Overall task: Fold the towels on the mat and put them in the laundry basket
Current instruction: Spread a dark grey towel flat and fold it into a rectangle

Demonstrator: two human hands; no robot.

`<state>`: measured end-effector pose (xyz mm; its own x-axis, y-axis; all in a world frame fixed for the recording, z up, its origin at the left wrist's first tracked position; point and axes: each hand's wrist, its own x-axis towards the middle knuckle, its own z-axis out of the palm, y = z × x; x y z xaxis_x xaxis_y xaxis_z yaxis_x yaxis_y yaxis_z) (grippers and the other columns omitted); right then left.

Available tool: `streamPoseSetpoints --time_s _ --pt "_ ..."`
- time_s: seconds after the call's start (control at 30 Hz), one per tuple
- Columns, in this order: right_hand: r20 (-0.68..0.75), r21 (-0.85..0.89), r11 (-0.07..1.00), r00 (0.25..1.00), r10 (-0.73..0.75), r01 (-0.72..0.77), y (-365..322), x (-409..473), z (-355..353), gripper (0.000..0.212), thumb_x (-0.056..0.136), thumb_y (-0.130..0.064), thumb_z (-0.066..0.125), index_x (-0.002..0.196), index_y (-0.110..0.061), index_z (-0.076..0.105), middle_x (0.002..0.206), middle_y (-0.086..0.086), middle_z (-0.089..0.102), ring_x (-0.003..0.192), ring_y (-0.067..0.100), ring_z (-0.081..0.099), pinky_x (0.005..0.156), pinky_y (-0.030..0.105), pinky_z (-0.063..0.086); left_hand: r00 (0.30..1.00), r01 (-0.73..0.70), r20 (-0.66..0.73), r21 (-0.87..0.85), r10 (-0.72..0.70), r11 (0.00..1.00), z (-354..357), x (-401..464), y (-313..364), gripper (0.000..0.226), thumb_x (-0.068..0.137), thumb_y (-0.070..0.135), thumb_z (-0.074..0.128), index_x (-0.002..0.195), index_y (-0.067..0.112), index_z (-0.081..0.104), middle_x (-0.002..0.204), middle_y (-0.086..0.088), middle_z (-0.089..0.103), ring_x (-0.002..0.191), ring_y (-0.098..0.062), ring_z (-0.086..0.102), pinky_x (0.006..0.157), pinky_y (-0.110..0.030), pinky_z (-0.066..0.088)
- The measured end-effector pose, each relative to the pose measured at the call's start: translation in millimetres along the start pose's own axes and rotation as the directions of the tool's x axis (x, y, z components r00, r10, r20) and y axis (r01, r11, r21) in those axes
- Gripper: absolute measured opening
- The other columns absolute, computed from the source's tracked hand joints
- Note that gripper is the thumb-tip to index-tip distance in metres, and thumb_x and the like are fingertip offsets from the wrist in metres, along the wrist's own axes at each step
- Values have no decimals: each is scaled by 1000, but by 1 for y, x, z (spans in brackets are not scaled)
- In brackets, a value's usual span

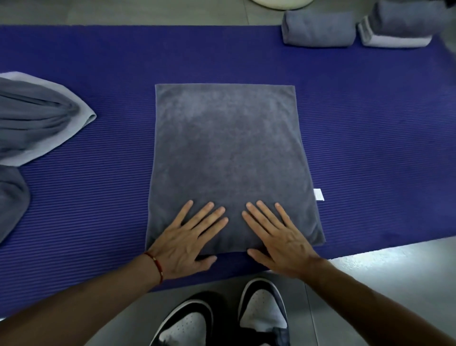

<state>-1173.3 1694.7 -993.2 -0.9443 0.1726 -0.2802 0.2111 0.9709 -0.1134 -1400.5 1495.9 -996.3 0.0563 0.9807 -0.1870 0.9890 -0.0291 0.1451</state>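
Nearest the camera, a pair of dark and white shoes (222, 318) stands on the grey floor (394, 284) at the mat's front edge. Just beyond them the left hand (187, 237) and right hand (278, 237) lie side by side, both flat with fingers straight and spread, palms pressing the near end of a grey towel (227, 148); neither hand grips anything, and a red bracelet (158, 266) circles the left wrist. The towel lies in the middle of the purple mat (370, 148) as a neat rectangle, apparently already doubled, with a small white tag (318, 193) poking out at its right edge. The step in hand looks like smoothing before the next fold. To do it well, the palms should sweep outward and away from the near edge so trapped air and ripples leave toward the far end, keeping the layers' edges matched; then the near corners can be pinched and carried up to meet the far corners squarely. To the left, unfolded towels (34, 118) lie bunched on the mat, waiting their turn. At the far right, a rolled or folded grey towel (318, 28) sits by a stack of folded towels (399, 27). At the top edge a pale rounded rim (281, 3) shows; whether it is the laundry basket cannot be told.
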Motion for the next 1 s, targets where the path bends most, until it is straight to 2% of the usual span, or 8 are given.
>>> streamPoseSetpoints --time_s 0.13,0.23,0.4,0.53,0.67,0.73,0.83,1.0 --pt "20 -68 990 992 -125 126 35 -19 -4 72 104 -54 40 164 -22 17 172 1 10 159 18 6 127 51 15 999 -36 2 87 36 996 4 -14 -11 70 103 55 38 162 21 22 170 -4 17 156 -25 17 122 -59 23" --pt "-7 -188 960 978 -210 205 57 -32 -5 66 100 -37 55 159 -18 32 166 7 31 154 24 26 124 49 21 987 -126 -68 228 145 965 5 -32 -5 54 106 26 41 156 10 35 162 -13 35 146 -32 40 118 -59 31" --pt "41 -229 924 951 -307 308 70 -38 -19 84 81 -25 76 157 -16 39 164 9 33 151 26 34 121 48 21 991 -96 -66 235 114 967 -8 -44 5 69 85 4 39 153 9 42 154 -15 46 130 -33 54 106 -54 47" --pt "109 -186 951 967 -231 248 66 -34 -29 101 65 -18 88 154 -19 41 161 7 37 145 27 41 118 48 36 991 53 -127 118 -38 992 -15 -45 -2 83 61 -12 62 140 15 60 135 -13 62 113 -35 64 89 -51 56" --pt "-22 -71 997 999 -30 28 62 -35 -31 80 68 -7 79 140 -26 51 145 4 49 129 27 53 102 46 48 959 166 -216 -96 -183 981 -16 -53 -30 40 79 12 53 116 16 68 114 0 69 103 -25 66 91 -37 49" --pt "-128 3 995 987 102 -102 70 -36 -31 63 69 -6 78 124 -26 56 128 0 57 114 26 58 89 43 49 912 249 -225 -360 -342 899 -26 -57 -39 26 82 20 57 105 19 70 100 6 70 93 -19 66 88 -28 46" --pt "-267 266 929 907 326 -256 90 -38 -38 36 69 -2 86 96 -20 69 100 -5 67 93 24 60 77 44 49 769 420 -110 -654 -629 629 -44 -56 -50 11 89 19 75 99 25 73 87 15 70 81 -11 66 74 -14 47" --pt "-71 834 434 714 696 -340 116 -18 -67 16 90 -8 74 103 -17 76 98 -5 77 98 13 72 92 30 54 607 354 78 -917 -791 181 -65 -32 -74 13 98 21 65 102 33 69 91 21 76 89 0 71 79 -16 57"
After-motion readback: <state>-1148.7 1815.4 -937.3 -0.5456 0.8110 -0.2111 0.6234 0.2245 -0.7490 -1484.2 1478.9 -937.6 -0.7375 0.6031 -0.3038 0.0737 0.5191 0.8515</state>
